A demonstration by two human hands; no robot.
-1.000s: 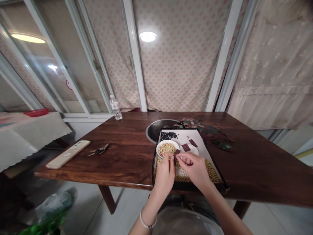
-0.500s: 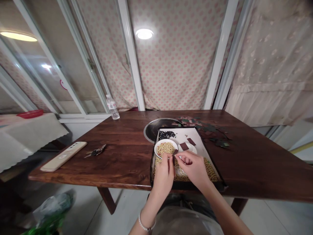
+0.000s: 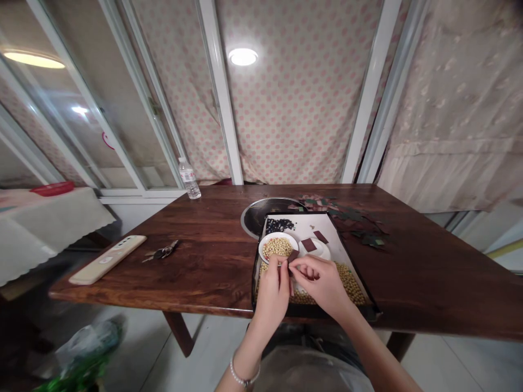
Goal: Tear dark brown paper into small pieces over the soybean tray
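Observation:
My left hand [image 3: 274, 291] is closed in a pinch on a small dark brown flat piece [image 3: 293, 255], which stands up above its thumb. My right hand [image 3: 322, 280] is also pinched, its fingertips meeting the lower edge of that piece; anything tiny between them is hidden. Both hands are over the near part of a black-rimmed tray [image 3: 351, 256] lined in white. Just beyond the left fingers sits a white bowl of pale yellow beans [image 3: 277, 247]. A white dish [image 3: 324, 251] beside it carries another brown square [image 3: 309, 245], and a further brown piece [image 3: 321, 237] lies behind.
Loose yellow beans [image 3: 351, 286] cover the tray's near end; black beans [image 3: 279, 225] lie at its far left. On the wooden table [image 3: 212, 245] are a phone [image 3: 108, 260], keys [image 3: 163, 250], a water bottle [image 3: 189, 179], a round dark plate [image 3: 255, 213] and scattered green scraps [image 3: 370, 238].
My right fingertips have moved slightly left, closing the small gap to the brown piece at my left hand. More of that piece now shows above the left thumb.

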